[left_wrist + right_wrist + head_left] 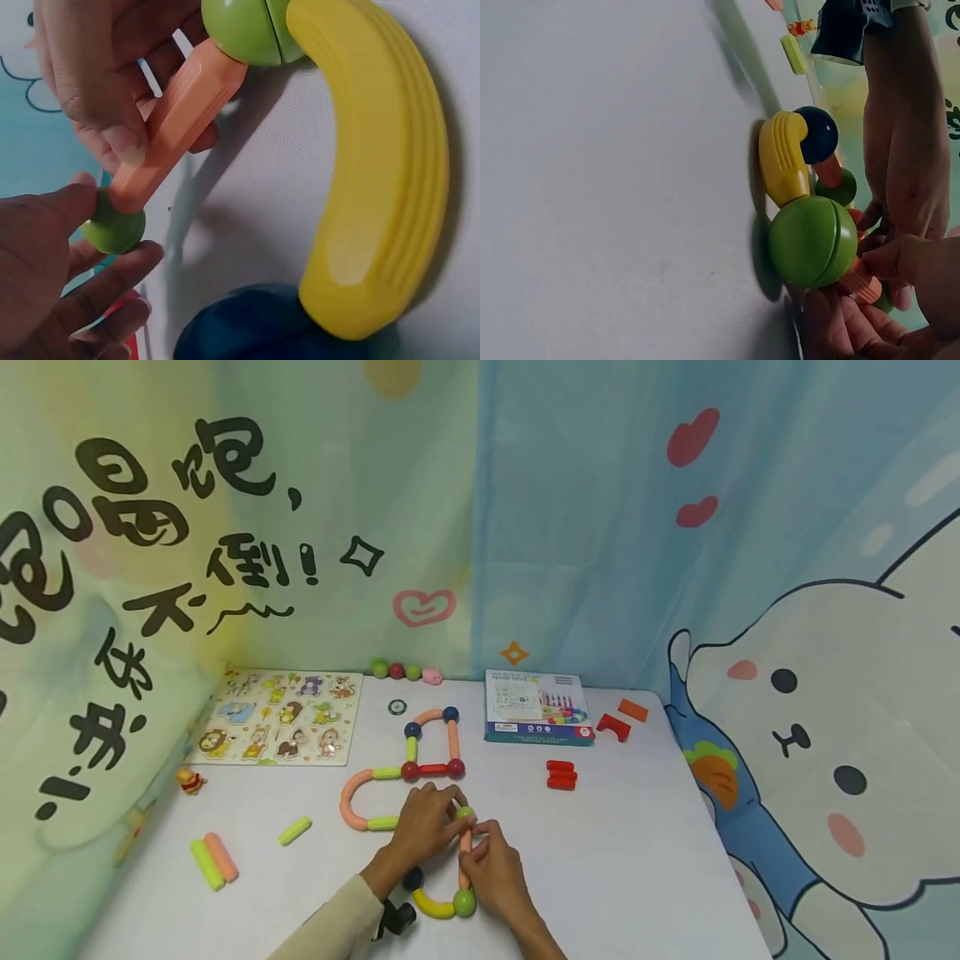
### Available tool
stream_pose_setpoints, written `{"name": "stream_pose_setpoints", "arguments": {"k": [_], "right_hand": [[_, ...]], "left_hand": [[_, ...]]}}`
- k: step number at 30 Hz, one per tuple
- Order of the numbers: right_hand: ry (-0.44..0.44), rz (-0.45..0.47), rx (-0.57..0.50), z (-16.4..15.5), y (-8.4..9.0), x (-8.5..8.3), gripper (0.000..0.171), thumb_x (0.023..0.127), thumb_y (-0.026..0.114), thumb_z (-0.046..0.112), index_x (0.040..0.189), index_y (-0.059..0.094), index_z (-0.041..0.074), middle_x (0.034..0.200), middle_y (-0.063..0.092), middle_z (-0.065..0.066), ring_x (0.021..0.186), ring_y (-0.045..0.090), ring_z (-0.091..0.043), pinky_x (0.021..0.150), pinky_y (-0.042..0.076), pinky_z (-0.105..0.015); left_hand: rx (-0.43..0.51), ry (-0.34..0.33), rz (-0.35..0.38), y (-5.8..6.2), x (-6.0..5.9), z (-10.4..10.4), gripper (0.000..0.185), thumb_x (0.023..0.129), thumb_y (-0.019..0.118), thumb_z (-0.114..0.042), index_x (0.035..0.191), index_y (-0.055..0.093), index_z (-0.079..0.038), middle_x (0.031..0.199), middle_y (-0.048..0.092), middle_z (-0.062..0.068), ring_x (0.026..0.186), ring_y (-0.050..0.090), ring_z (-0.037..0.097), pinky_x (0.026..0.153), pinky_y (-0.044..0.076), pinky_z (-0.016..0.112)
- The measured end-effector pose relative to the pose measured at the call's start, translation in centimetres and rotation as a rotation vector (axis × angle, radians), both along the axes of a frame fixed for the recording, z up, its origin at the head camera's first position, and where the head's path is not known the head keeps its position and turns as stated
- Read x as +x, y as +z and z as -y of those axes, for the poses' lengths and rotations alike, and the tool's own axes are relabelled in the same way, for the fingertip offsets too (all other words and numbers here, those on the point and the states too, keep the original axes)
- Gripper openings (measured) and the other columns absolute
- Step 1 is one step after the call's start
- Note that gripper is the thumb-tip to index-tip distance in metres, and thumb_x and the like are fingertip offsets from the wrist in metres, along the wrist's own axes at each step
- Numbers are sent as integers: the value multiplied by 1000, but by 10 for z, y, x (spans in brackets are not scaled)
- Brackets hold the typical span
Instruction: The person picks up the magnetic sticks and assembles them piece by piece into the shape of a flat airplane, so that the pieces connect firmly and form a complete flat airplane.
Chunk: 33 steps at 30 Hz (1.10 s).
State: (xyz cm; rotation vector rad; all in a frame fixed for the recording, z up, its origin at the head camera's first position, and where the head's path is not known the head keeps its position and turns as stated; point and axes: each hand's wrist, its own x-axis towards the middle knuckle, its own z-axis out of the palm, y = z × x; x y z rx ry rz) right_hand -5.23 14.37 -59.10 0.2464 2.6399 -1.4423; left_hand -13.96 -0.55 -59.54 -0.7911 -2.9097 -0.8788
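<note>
Plainly, right hand pinching orange rod, puzzle board head-view only

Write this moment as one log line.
left hand: holds green ball; right hand: pinches orange stick; stick end: at second green ball

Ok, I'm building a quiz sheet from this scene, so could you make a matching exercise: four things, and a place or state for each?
1. Left fingers
2. Yellow stick
3. Right fingers
4. Box

A. at the table's back
B. holding an orange stick
C. holding a green ball
D. joined to a blue ball

Pairs: 1-C, 2-D, 3-B, 4-A
</note>
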Motion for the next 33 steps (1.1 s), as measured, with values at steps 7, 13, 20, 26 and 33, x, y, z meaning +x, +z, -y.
{"name": "stream_pose_setpoints", "arguments": {"k": [7, 13, 20, 26, 33], "right_hand": [[-49, 29, 16, 6, 0, -1, 61, 92, 77, 10, 144, 45, 6, 90, 69, -2, 69, 61, -10, 60, 49, -24], [-30, 15, 160, 12, 2, -14, 68, 93, 82, 23, 153, 50, 16, 91, 63, -2, 70, 54, -13, 62, 46, -27], [-13, 0, 218, 13, 1, -23, 52, 96, 80, 23, 144, 61, 20, 84, 57, 1, 71, 51, -14, 58, 41, -27], [0, 16, 177, 11, -2, -20, 51, 96, 78, 19, 143, 58, 15, 79, 59, 2, 67, 53, -13, 57, 42, -25], [-16, 20, 134, 11, -1, -18, 52, 95, 79, 16, 142, 58, 13, 81, 59, 0, 68, 54, -14, 57, 45, -23]], "left_hand": [[-68, 22, 14, 3, 4, 21, 27, 93, 82, -40, 113, 79, -21, 89, 78, -5, 91, 55, 15, 81, 39, 35], [-94, 99, 15, 8, 9, 54, 32, 84, 91, -34, 112, 79, -22, 97, 75, -3, 97, 54, 19, 85, 39, 41], [-79, 131, -18, 6, 11, 74, 26, 85, 91, -24, 109, 81, -21, 99, 72, 1, 97, 56, 21, 83, 37, 40], [-51, 152, -61, 0, 11, 77, 24, 83, 91, -19, 104, 80, -21, 91, 72, -2, 91, 55, 18, 81, 34, 37], [-7, 246, -77, 4, 15, 91, 31, 84, 91, -23, 113, 79, -22, 100, 76, 0, 104, 62, 25, 85, 39, 42]]}}
